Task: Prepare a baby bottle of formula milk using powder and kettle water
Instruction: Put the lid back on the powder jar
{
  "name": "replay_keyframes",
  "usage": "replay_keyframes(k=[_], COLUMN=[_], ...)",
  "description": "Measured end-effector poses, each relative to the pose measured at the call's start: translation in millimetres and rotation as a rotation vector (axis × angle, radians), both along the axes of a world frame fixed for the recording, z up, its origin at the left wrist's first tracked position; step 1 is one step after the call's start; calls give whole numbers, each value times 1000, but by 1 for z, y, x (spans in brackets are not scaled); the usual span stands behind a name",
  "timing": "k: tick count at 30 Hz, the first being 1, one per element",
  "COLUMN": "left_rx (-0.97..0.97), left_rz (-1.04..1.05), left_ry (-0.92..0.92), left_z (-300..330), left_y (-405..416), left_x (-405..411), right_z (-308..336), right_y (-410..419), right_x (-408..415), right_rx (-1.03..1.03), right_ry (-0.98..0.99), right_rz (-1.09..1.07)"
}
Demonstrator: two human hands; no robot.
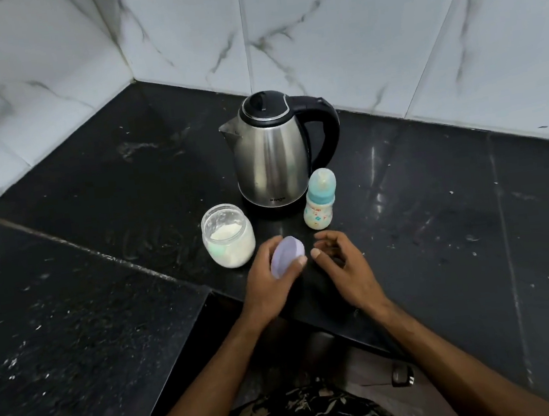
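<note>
- Lid (287, 256) of pale purple colour is in the left hand (272, 278); the fingers (301, 262) curl around its edge and the thumb side presses it from behind; the lid stands tilted above the dark counter (439, 223), not resting on it; if the grip slackens, it can fall on the dusty surface and carry dirt back to the jar later.
- Right hand (342, 263) holds nothing; its fingers are loosely bent and a little apart, just beside the lid, near the front edge of the counter.
- Powder jar (228, 235) stands uncovered to the left of the hands, with white powder low inside; the left wrist is very near to it, so a careless move may knock it over and spill the formula.
- Baby bottle (319, 199) stands upright just beside the kettle (273, 153), on its right; its clear cap and teal ring are on, so I judge it must be unscrewed before any powder or water can enter; it is narrow and light, and a reach for the kettle handle may tip it.
- Kettle lid is closed and I cannot tell how hot the water is; pouring into such a narrow neck may splash and burn the hand that steadies the bottle.
- No scoop is visible on the counter; measuring the powder may be inexact.
</note>
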State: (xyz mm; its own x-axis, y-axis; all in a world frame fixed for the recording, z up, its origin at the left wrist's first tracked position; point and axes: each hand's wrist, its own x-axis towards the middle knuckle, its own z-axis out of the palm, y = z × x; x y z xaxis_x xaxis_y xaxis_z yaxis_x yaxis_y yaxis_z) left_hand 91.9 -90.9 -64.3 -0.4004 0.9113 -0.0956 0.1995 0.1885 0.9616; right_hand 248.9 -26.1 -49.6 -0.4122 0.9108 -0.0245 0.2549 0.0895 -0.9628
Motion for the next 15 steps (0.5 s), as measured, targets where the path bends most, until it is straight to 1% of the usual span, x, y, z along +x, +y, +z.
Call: replay_keyframes(k=[2,4,6,7,10,12,14,15], left_rx=[-12,-7,-2,3,19,-8,-50,-62], left_rz=[91,118,118,112,98,96,104,107], left_ry=[-307,-561,-747,-792,-856,-837,-745,-671], left_z=[9,14,20,21,25,25,23,20], left_y=[3,5,4,3,0,-5,-14,-20], left_x=[2,4,7,8,8,3,-6,-13], right_z=[2,4,5,7,11,14,20,27], right_y=[-5,-7,-6,-5,-1,5,13,19], right_x=[-2,-8,-15,-19,-25,-27,-29,-31], right_rx=[11,86,186,222,289,315,342,357], right_ry=[6,-12,-56,-85,-152,-193,-219,-227], right_rz=[102,205,273,286,297,325,343,344])
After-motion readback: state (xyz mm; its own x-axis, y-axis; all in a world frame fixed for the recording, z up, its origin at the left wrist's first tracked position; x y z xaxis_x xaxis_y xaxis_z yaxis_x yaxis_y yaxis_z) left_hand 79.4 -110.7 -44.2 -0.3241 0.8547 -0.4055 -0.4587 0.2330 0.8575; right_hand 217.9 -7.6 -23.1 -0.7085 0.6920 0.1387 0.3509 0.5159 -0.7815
